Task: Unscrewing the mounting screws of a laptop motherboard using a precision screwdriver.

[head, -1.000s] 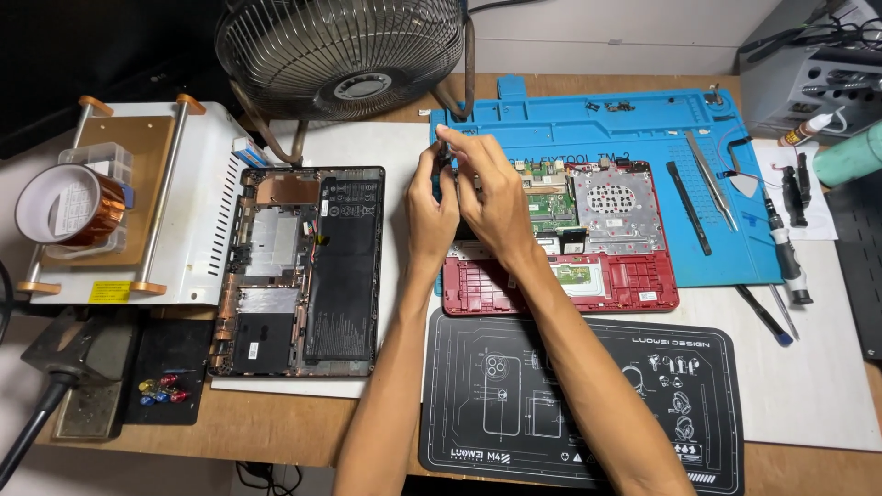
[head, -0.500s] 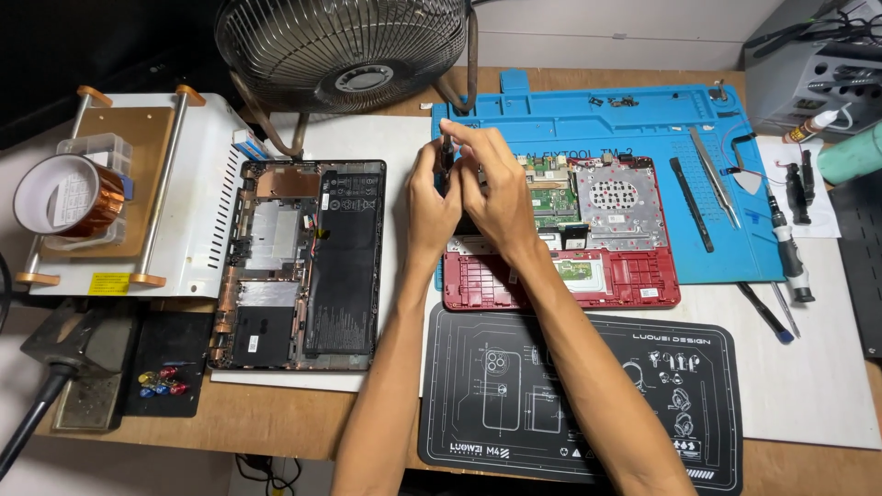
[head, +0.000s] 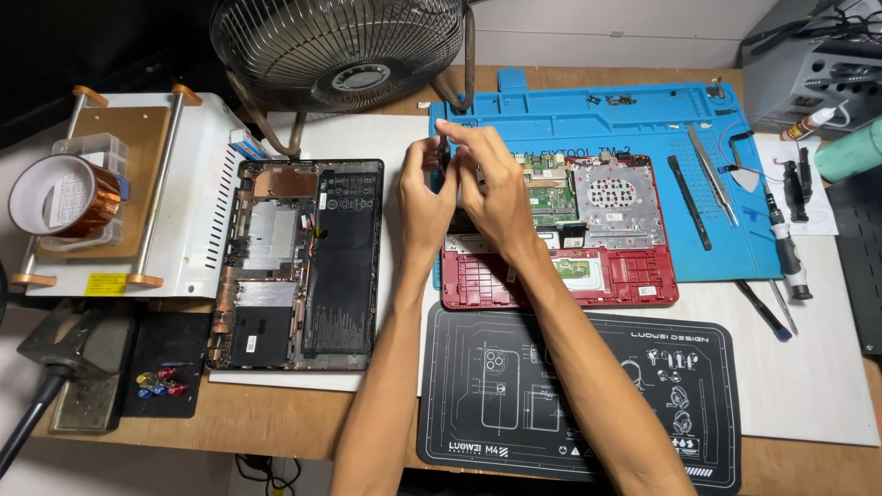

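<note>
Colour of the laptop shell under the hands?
Red laptop shell, lying on the blue mat; clearest in the head view.

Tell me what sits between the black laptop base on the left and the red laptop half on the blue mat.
In the head view, both hands, left hand and right hand, pinching a small dark tool, sit between the black laptop base and the red laptop half, over a white sheet.

A wooden workbench (head: 276, 418) carries the work; on it lie a blue silicone mat (head: 597, 115), a black printed mat (head: 570, 404), a white sheet (head: 818, 377), a white heating plate unit (head: 197, 211), a desk fan (head: 340, 46), and a small black pad (head: 165, 354) at the front left.
</note>
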